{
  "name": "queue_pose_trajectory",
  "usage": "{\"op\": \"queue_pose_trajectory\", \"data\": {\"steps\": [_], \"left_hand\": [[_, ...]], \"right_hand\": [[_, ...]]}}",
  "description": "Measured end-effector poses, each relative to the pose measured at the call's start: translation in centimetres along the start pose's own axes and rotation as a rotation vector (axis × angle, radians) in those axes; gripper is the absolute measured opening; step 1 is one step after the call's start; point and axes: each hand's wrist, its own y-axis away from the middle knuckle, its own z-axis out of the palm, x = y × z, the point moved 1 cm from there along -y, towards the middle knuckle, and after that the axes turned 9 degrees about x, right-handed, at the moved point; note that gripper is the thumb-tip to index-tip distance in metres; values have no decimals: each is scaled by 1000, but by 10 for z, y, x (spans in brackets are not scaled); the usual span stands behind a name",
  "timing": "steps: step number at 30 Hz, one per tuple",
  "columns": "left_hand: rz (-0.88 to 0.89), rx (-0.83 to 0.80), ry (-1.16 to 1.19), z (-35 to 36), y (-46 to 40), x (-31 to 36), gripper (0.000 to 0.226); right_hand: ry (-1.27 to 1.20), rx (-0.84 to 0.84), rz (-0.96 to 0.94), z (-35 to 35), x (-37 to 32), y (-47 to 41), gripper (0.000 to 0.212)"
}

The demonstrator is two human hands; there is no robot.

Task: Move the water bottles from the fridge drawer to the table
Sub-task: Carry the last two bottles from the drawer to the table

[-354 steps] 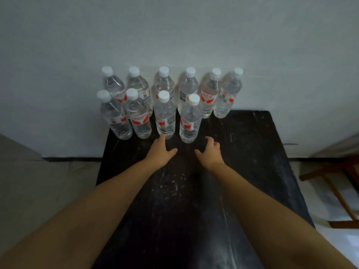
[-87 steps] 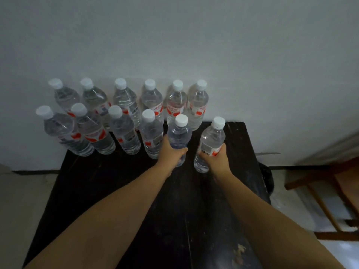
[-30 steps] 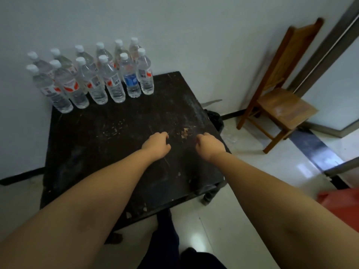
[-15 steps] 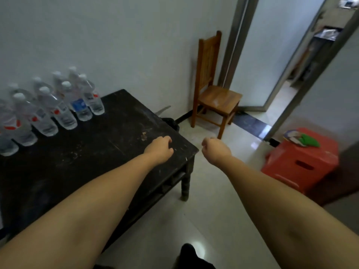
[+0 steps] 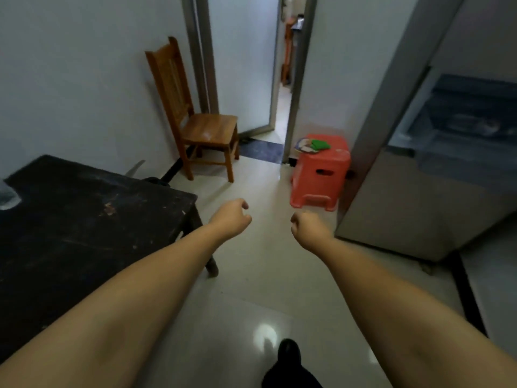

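Both hands are out in front of the person and hold nothing: the left hand (image 5: 230,218) hangs over the floor just past the table's corner with its fingers loosely curled, and the right hand (image 5: 307,229) beside it is balled into an empty fist, the two hands apart from each other. In the head view, the only one, the dark table (image 5: 84,219) fills the 9 o'clock side, and of the water bottles only a blurred sliver of one bottle (image 5: 7,196) shows on it at the far left edge; how many stand on the table cannot be told. At 3 o'clock stands the fridge (image 5: 405,197), with a dark open compartment (image 5: 461,130) above its pale lower front; what lies inside is too blurred to tell, and no bottle can be made out there. A wooden chair (image 5: 195,121) sits against the wall at 11 o'clock and a red plastic stool (image 5: 321,172) at 1 o'clock, near a doorway (image 5: 282,79). Judging from this, the person is between loads, empty-handed and facing toward the fridge side. Whether more bottles are left in the drawer cannot be seen, so the share left to do is unknown.
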Motion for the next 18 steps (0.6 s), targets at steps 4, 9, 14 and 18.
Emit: {"op": "queue_pose_trajectory", "data": {"steps": [4,9,14,18], "left_hand": [[112,-58,-52,43,-3,62,38],[246,-152,-75,116,-14,166,36],[406,-219,-93,190,-25,269,31],[498,-261,-110,248,-26,352,36]], "right_hand": [[14,71,169,-28,75,17,32],[26,151,299,-71,184,35,30],[27,214,381,-115,289,38,30],[25,283,430,-155,369,34,31]]}}
